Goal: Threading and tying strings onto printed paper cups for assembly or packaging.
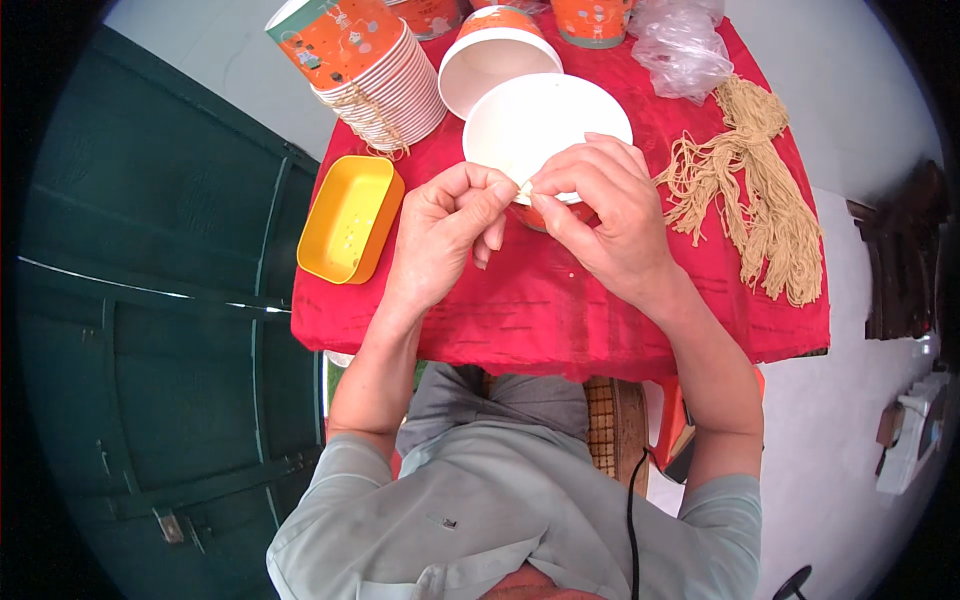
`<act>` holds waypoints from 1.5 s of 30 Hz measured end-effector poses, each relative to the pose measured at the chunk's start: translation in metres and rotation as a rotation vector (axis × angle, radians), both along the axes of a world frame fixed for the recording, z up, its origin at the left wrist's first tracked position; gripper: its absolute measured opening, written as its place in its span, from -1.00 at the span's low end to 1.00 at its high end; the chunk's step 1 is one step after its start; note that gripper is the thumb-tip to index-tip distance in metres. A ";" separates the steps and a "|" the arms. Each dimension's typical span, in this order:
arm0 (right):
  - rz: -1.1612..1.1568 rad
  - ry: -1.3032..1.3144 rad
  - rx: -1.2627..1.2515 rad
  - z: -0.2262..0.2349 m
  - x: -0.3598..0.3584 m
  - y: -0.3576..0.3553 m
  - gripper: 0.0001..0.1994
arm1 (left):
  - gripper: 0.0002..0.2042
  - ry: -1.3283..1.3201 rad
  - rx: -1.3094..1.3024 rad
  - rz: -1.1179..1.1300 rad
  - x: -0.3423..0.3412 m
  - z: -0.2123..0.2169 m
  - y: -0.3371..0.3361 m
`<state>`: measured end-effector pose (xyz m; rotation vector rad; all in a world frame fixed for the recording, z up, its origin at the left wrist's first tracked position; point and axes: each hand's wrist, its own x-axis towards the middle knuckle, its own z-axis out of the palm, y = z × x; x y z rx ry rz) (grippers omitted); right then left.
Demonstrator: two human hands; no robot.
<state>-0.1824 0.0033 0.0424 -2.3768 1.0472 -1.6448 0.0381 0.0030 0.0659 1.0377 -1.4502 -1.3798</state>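
While a yellow tray (345, 200) is sitting at left, the left hand (445, 225) is clamping a pale strand (524, 191) between thumb and forefinger, over a white bowl (540, 115); the right hand (615, 205) is pinching it alongside. Light, even tension is looking advisable; tan strings (768, 185) are lying apart at right.
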 end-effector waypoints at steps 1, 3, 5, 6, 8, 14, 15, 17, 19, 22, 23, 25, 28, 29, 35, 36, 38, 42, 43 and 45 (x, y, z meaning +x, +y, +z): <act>-0.001 0.010 0.005 0.000 0.000 0.000 -0.85 | -0.81 -0.009 0.005 -0.005 0.000 0.001 0.000; -0.002 0.004 -0.003 -0.001 0.000 0.000 -0.85 | -0.81 -0.019 0.010 -0.003 0.000 0.003 0.001; 0.000 -0.004 -0.011 -0.003 0.000 -0.001 -0.85 | -0.82 -0.051 0.020 0.010 0.000 0.003 0.000; -0.005 0.002 -0.019 -0.002 0.001 -0.001 -0.84 | -0.82 -0.047 0.018 0.016 0.000 0.003 0.000; -0.003 0.010 -0.028 0.000 0.001 -0.001 -0.83 | -0.83 -0.053 -0.031 0.045 0.002 0.003 -0.001; 0.013 0.047 -0.021 0.002 0.001 0.001 -0.81 | -0.84 -0.147 -0.259 0.092 -0.001 -0.006 -0.008; 0.007 0.057 -0.036 0.001 0.001 0.001 -0.82 | -0.84 -0.147 -0.258 0.095 -0.001 -0.006 -0.008; 0.003 0.067 -0.052 0.000 0.002 0.000 -0.82 | -0.84 -0.326 -0.384 0.129 0.000 -0.006 -0.009; 0.044 0.085 -0.081 0.000 0.002 0.000 -0.82 | -0.85 -0.409 -0.475 0.195 0.002 -0.007 -0.013; 0.076 0.110 -0.058 0.000 0.005 0.002 -0.81 | -0.86 -0.421 -0.502 0.228 0.008 -0.006 -0.016; 0.077 0.111 -0.061 -0.001 0.004 0.001 -0.81 | -0.86 -0.350 -0.436 0.194 0.009 -0.005 -0.016; 0.078 0.058 -0.029 -0.003 0.002 0.001 -0.79 | -0.86 -0.344 -0.432 0.194 0.010 -0.004 -0.014; 0.045 0.067 -0.020 -0.003 0.000 0.001 -0.77 | -0.86 -0.315 -0.402 0.189 0.009 -0.003 -0.013; 0.048 0.068 -0.021 -0.003 0.001 0.001 -0.77 | -0.85 -0.291 -0.377 0.183 0.009 -0.002 -0.012; -0.039 0.095 0.003 -0.004 0.006 0.001 -0.71 | -0.80 -0.293 -0.403 0.094 0.015 -0.002 -0.011; -0.053 0.109 -0.007 -0.007 0.005 0.000 -0.72 | -0.80 -0.293 -0.404 0.093 0.016 0.000 -0.010; -0.070 0.123 -0.018 -0.008 0.003 -0.001 -0.73 | -0.78 -0.372 -0.387 0.011 0.017 0.005 -0.008; -0.045 0.127 -0.048 -0.008 0.006 0.002 -0.82 | -0.78 -0.364 -0.396 -0.027 0.019 0.001 -0.008; -0.041 0.118 -0.055 -0.008 0.007 0.002 -0.83 | -0.80 -0.365 -0.409 -0.037 0.019 0.000 -0.008; -0.044 0.125 -0.059 -0.009 0.006 0.003 -0.82 | -0.81 -0.366 -0.423 -0.051 0.017 0.000 -0.006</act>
